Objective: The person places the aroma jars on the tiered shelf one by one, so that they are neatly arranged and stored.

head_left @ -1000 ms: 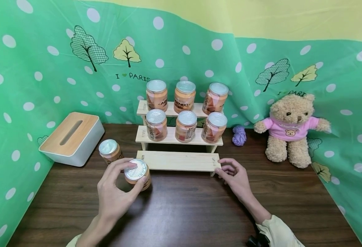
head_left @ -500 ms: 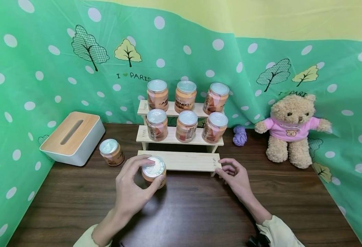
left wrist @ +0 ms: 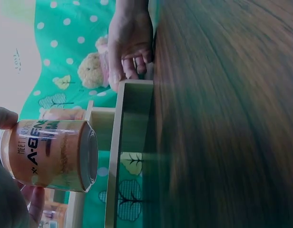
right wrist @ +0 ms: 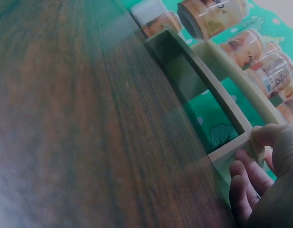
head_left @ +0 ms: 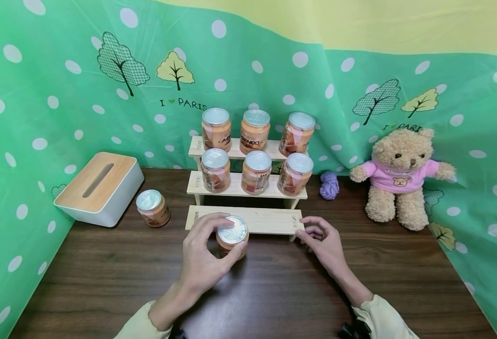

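Observation:
My left hand (head_left: pixel 204 256) grips a jar (head_left: pixel 232 231) with a clear ridged lid, orange-brown contents and black lettering. Thumb and fingers span its sides. In the left wrist view this jar (left wrist: pixel 49 154) is off the table, level with the lowest board. It overlaps the front of the lowest step of a pale wooden tiered shelf (head_left: pixel 269 220). At that step's right end my right hand (head_left: pixel 322 242) pinches the board's corner; the right wrist view shows the thumb (right wrist: pixel 265 135) on it, other fingers curled beside the leg. Matching jars (head_left: pixel 256 173) stand three on each upper step.
Another such jar (head_left: pixel 153 208) stands on the dark wood table (head_left: pixel 274 292) to the left, beside a white tissue box (head_left: pixel 98 190) with a wooden top. Purple yarn (head_left: pixel 329 185) and a teddy bear (head_left: pixel 401 181) sit to the right. A green dotted cloth (head_left: pixel 248 52) hangs behind.
My left hand has carried the jar rightward, from the shelf's left end to in front of the lowest step. My right hand stays at the step's right corner.

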A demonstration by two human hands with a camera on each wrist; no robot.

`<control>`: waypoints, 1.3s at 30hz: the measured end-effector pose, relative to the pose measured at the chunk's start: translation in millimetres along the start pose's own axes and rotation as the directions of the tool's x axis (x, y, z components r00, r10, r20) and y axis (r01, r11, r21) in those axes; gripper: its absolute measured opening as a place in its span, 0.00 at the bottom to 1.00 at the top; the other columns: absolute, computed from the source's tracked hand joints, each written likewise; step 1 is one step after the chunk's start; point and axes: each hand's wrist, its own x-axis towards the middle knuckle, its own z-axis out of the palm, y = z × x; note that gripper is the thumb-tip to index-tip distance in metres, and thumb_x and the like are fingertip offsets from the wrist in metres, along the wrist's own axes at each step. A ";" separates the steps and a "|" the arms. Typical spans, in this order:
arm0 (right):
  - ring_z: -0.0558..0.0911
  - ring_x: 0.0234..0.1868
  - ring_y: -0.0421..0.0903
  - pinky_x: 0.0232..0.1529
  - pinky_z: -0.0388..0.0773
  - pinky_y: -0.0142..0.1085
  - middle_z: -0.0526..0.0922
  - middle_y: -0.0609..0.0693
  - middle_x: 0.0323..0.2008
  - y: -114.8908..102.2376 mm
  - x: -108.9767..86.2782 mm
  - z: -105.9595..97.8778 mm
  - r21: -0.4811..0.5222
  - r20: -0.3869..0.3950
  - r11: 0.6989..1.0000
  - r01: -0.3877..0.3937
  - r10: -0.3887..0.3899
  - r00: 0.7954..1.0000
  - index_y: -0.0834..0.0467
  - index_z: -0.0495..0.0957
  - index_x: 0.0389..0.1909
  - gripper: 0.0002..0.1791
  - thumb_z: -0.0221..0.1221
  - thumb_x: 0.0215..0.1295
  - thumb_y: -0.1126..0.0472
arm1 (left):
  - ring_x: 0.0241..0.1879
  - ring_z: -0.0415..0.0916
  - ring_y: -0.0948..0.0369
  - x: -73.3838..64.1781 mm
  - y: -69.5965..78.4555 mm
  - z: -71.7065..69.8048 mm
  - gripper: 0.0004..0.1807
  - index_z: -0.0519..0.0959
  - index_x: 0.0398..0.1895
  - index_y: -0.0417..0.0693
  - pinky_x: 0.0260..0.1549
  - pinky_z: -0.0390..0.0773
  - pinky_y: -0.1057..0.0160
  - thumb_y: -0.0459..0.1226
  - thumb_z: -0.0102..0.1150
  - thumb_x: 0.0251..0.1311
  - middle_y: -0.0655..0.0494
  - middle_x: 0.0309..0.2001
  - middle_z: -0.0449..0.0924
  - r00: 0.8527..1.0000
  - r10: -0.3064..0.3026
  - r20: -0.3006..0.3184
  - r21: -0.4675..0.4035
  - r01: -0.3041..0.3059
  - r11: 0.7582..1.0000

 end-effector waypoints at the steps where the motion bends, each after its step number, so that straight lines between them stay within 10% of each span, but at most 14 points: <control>1: 0.80 0.22 0.40 0.19 0.80 0.31 0.89 0.53 0.30 -0.1 -0.1 0.0 -0.001 0.000 1.000 -0.001 0.001 1.000 0.65 0.84 0.58 0.17 0.74 0.71 0.68 | 0.58 0.85 0.53 0.1 0.8 2.4 0.24 0.88 0.50 0.51 0.59 0.83 0.67 0.39 0.87 0.49 0.54 0.56 0.88 1.000 0.001 0.002 0.000 -0.001 1.000; 19: 0.80 0.22 0.40 0.19 0.80 0.30 0.90 0.56 0.30 -0.4 1.4 1.0 -0.013 0.002 1.000 -0.005 0.005 1.000 0.65 0.84 0.58 0.17 0.74 0.71 0.67 | 0.56 0.84 0.58 11.8 2.4 38.5 0.26 0.86 0.53 0.51 0.51 0.88 0.47 0.42 0.86 0.52 0.57 0.56 0.88 0.999 -0.012 0.038 -0.030 0.013 0.999; 39: 0.80 0.22 0.39 0.19 0.81 0.31 0.90 0.59 0.31 -0.4 0.8 0.5 -0.011 0.004 1.000 0.005 -0.005 1.000 0.66 0.84 0.58 0.17 0.73 0.72 0.68 | 0.59 0.82 0.56 20.3 1.6 63.0 0.30 0.83 0.59 0.48 0.58 0.86 0.48 0.42 0.87 0.54 0.53 0.58 0.87 0.996 -0.043 0.079 -0.024 0.045 0.999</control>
